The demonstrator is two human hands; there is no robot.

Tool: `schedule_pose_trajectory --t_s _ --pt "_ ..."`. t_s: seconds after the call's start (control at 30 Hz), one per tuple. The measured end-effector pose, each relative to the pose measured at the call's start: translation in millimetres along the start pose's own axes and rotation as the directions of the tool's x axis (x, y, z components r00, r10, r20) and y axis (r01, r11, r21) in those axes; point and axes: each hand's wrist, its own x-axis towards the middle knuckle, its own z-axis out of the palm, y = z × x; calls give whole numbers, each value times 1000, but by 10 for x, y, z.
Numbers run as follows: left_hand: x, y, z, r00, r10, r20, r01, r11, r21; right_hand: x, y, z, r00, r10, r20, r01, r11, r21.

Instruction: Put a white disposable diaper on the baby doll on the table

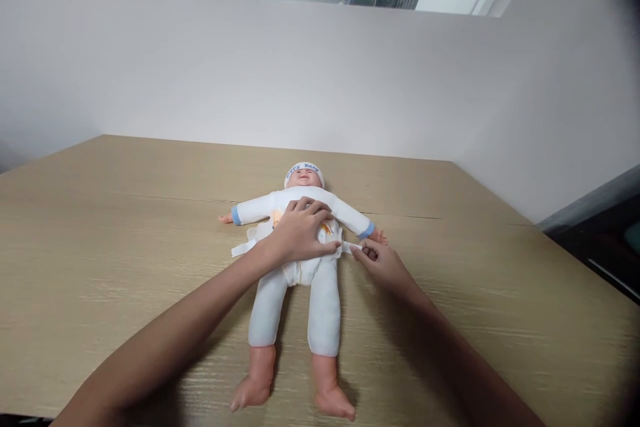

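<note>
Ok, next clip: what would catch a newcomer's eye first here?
A baby doll in a white suit and headband lies on its back in the middle of the wooden table, bare feet toward the camera. The left hand presses flat on its belly, over a white diaper. The right hand pinches the diaper's white tab at the doll's side, beside the doll's outstretched arm.

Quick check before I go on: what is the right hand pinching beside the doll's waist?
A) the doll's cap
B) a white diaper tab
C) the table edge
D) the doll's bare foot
B: the right hand pinches a white diaper tab at the doll's waist, while the left hand lies flat on its belly.
</note>
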Motion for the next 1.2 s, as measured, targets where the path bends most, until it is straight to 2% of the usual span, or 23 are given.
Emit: schedule_pose_trajectory --t_s 0.1,0.17,0.33,0.47,0.57,0.67,0.73,0.8,0.87,0.97,1.03,1.1,1.2 --pt "1 9 -5 1000 -20 -3 20 1000 -8 43 -53 -112 999 -28 41 20 978 206" --pt "1 18 -13 1000 -31 0 31 999 -10 73 -110 -159 999 -23 46 11 965 263" --pt "-4 28 -22 999 -36 -5 36 999 -18 166 -414 -120 993 -32 114 -3 956 294" --pt "-6 36 -10 999 -36 -14 36 999 -17 324 -680 15 986 -107 124 73 964 258" --pt "1 31 0 999 -30 -17 29 999 -28 436 -777 137 983 -137 122 103 962 251" --pt "5 -17 -42 1000 -24 17 25 994 -105 430 -808 231 987 -133 90 107 963 246" --pt "-5 -78 -116 998 -17 67 31 976 -216 337 -814 266 987 -156 25 145 958 249" --pt "-24 -152 -210 993 -11 118 52 934 -354 194 -814 283 971 -228 -69 238 944 230" --pt "-49 -225 -285 991 15 135 54 870 -490 43 -803 288 931 -337 -144 360 914 186" --pt "-103 -324 -296 1000 5 30 17 741 -671 -120 -760 288 873 -466 -145 483 868 116" --pt "-174 -393 -244 991 -101 -91 2 681 -732 -166 -722 284 854 -507 -118 517 852 78" --pt "-296 -480 -188 960 -209 -185 14 700 -714 -172 -695 278 848 -520 -102 527 848 53" --pt "-578 -655 -157 941 -256 -223 83 811 -579 -142 -716 270 846 -520 -114 525 851 11"
